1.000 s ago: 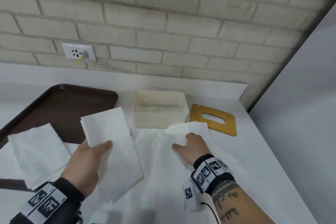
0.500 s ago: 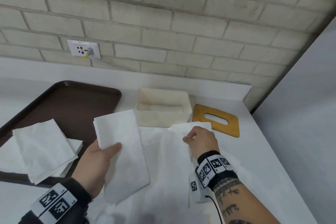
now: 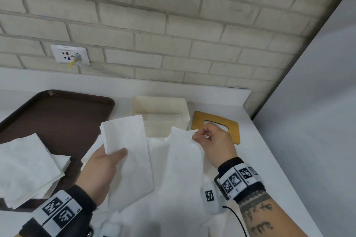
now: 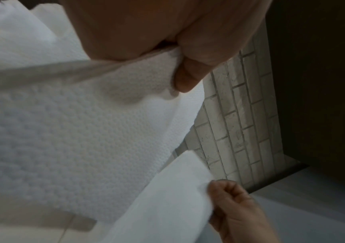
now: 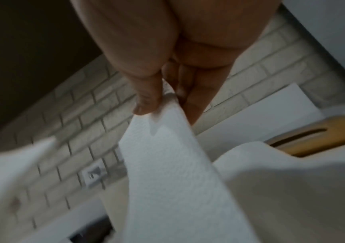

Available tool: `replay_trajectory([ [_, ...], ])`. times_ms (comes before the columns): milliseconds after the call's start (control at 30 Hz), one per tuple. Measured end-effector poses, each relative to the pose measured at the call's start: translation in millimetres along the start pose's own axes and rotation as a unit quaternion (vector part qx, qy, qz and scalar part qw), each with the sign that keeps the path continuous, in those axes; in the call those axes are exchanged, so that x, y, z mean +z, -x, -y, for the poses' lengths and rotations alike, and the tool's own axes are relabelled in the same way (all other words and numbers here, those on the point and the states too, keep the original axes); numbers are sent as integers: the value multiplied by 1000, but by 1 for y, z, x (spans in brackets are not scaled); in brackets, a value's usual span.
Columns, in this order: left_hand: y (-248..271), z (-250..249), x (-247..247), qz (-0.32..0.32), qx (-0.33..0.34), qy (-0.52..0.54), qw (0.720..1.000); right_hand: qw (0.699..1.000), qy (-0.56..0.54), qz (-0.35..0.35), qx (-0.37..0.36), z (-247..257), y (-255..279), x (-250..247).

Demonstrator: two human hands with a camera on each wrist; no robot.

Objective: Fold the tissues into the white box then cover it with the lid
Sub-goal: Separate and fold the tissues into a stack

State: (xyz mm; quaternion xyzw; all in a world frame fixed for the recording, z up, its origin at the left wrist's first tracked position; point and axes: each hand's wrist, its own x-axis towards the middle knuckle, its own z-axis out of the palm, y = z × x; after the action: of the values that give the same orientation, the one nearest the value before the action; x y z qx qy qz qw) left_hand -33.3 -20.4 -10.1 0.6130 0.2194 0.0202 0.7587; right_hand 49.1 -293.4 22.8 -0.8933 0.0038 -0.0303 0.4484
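My left hand (image 3: 107,161) grips a folded white tissue (image 3: 129,152) and holds it up over the counter; the left wrist view shows the thumb pressed on this folded tissue (image 4: 84,123). My right hand (image 3: 210,140) pinches the top corner of a second tissue (image 3: 185,159) and lifts it off the counter, thumb and fingertips closed on that second tissue (image 5: 167,148) in the right wrist view. The open white box (image 3: 159,119) stands behind both tissues near the wall. The wooden lid (image 3: 215,127) with a slot lies flat to the box's right, partly behind my right hand.
A brown tray (image 3: 57,117) sits at the left with a stack of tissues (image 3: 27,167) on its near end. More tissue lies spread on the white counter (image 3: 269,169) beneath my hands. A brick wall with a socket (image 3: 70,56) runs behind.
My right hand went from resting on the flat tissue to pinching its corner and lifting it. My left hand has raised its folded tissue slightly toward the box.
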Motion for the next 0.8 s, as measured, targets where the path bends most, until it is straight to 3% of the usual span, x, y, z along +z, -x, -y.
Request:
replay_trajectory([
  [100, -4, -8, 3, 4, 3, 3, 1000, 992, -105, 8, -64, 23, 7, -12],
  [200, -5, -18, 10, 23, 16, 5, 1000, 977, -142, 40, -151, 55, 19, -23],
  [300, -4, -26, 17, 60, 22, 31, 997, 966, -160, 68, -191, 84, 21, -27],
  [500, 4, -26, 33, 144, -15, 100, 984, 982, -12, 62, -176, 99, 1, 6],
  [600, 8, -22, 39, 159, -26, 107, 981, 985, 14, 56, -163, 99, -3, 24],
  [800, 10, -10, 37, 173, 20, 82, 981, 986, 6, 74, -147, 100, 2, 42],
])
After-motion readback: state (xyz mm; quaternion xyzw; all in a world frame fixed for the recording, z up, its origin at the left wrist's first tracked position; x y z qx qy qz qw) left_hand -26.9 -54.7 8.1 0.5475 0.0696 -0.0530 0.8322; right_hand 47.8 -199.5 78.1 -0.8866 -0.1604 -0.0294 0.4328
